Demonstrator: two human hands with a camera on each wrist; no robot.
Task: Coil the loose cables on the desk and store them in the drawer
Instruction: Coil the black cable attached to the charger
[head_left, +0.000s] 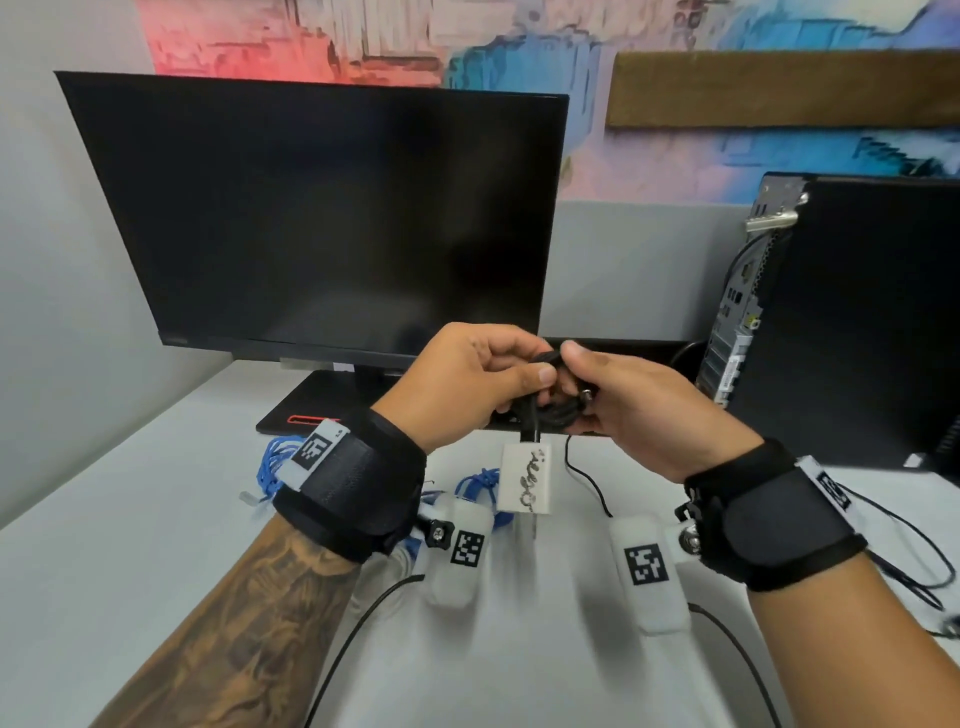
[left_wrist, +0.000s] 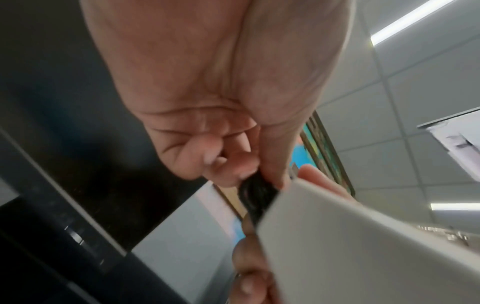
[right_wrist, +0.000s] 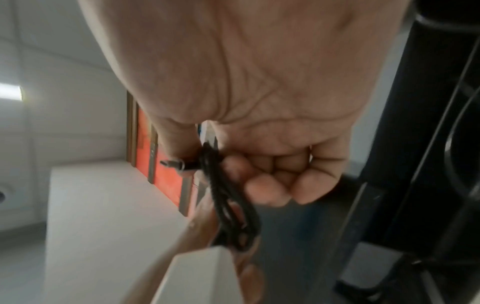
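— So, where are we with the cables?

— Partway, we'd judge. We have the black cable (head_left: 553, 402) up off the tabletop (head_left: 156, 545), bunched into a small coil between both hands in front of the monitor (head_left: 322, 218). Our left hand (head_left: 467, 379) pinches the coil, thumb pressed over the strands; our right hand (head_left: 639, 410) has its fingers curled round the other side, thumb on top. The white charger block (head_left: 524, 480) dangles below on its lead.

— Is that one finished?

— Not quite, by the look of it: the metal plug end (head_left: 587, 395) pokes out loose beside our right thumb, so the tail probably needs tucking in. Nothing is stored, as far as we can see; no drawer shows in any view.

— What else is left?

— The blue cable (head_left: 483, 486) lies in a tangle on the tabletop under our left wrist, and thin black leads trail near the computer tower (head_left: 857, 312) on the right. We can't tell whether those are loose or plugged in.

— Do the wrist views add anything?

— They do. The right wrist view shows the loops themselves, several strands side by side, and the plug sticking out sideways past them, which the head view only hints at. The left wrist view is mostly palm and the charger block close up, with just a sliver of black cable at our fingertips. Only the head view shows the tabletop and what waits there.
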